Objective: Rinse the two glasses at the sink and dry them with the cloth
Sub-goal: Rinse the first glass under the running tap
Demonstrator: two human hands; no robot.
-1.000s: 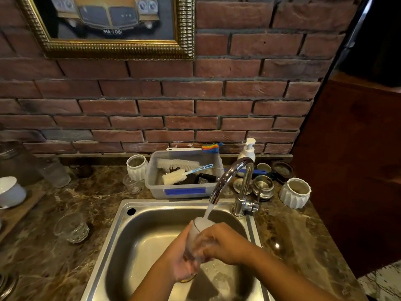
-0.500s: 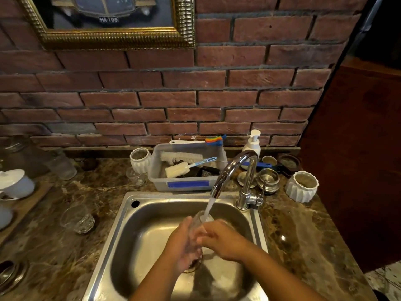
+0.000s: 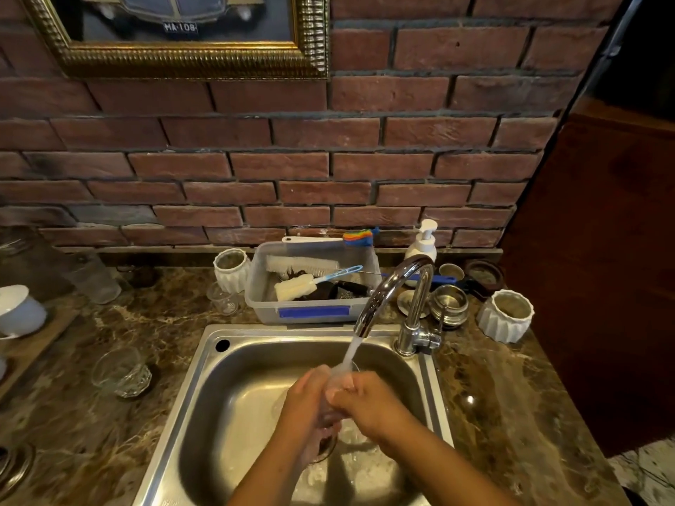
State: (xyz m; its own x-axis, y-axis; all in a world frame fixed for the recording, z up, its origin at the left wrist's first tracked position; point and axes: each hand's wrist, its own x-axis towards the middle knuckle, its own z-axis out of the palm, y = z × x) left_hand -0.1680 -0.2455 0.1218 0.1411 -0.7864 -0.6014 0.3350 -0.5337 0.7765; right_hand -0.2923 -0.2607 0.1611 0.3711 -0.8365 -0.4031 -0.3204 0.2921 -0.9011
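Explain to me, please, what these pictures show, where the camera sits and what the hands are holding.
There is no machine here: a person wears one camera on the head, looking down at their own bare hands. The left hand and right hand both grip a glass under the running tap, over the steel sink. On the marble counter to the left stands a second glass; behind the sink sit a plastic tub of brushes and a soap bottle. No cloth is visible.

The marble counter holds a sink, a brush tub, a white pot and a tumbler.
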